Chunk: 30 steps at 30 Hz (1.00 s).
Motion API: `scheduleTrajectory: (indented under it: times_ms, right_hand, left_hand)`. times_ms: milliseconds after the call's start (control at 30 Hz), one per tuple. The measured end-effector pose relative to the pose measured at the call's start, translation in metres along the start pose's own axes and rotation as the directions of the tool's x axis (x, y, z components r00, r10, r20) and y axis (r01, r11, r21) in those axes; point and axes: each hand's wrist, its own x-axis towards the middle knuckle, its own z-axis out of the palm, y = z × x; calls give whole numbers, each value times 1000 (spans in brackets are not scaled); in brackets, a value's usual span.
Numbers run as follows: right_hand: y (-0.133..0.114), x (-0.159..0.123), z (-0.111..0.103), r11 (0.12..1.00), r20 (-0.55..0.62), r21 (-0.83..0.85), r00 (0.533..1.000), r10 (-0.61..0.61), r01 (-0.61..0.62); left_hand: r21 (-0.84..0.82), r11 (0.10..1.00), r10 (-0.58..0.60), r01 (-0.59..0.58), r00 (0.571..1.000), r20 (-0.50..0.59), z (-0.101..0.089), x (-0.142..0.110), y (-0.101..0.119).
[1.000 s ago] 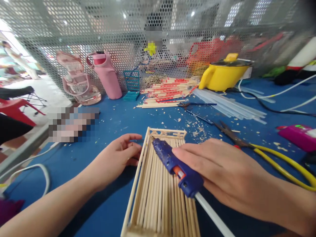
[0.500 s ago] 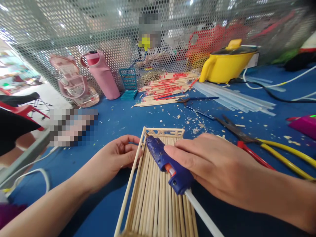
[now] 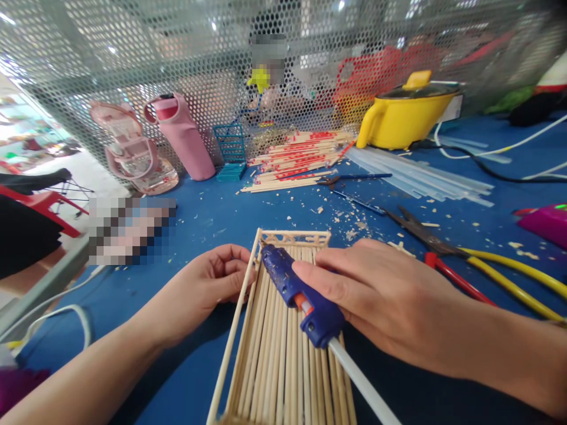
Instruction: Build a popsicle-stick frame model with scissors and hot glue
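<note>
My right hand [image 3: 385, 301] is wrapped round a dark blue hot glue gun [image 3: 290, 280], with a long white glue stick [image 3: 358, 378] coming out of its back end. The gun's nozzle points at the far left corner of a small frame of wooden sticks [image 3: 283, 354]. This frame has a floor of sticks laid side by side and low railings at the far end and left side. At its left railing, my left hand [image 3: 221, 274] has curled fingers closed on the railing near that corner; the fingertips are partly hidden behind the stick.
Beyond the frame lie bundled wooden sticks [image 3: 305, 156], clear glue sticks [image 3: 425, 171] and a yellow pot [image 3: 407, 118]. Yellow-and-red-handled pliers [image 3: 443, 245] are at the right. A pink bottle [image 3: 186, 136] and a teal mini chair [image 3: 230, 150] stand by the mesh panel [image 3: 212, 53].
Almost nothing differs. The glue gun's rear has shifted very slightly left, while its nozzle stays at the same corner; both hands keep their grip.
</note>
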Motion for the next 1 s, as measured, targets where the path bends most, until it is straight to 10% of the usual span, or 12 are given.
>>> scheduleTrajectory:
  times_ms: [1000]
  right_hand:
    - [3,-3,-3,999,-2,50,1000,16,-16]
  left_hand:
    - [-29,989,-144,144,990,12,6,-9,9]
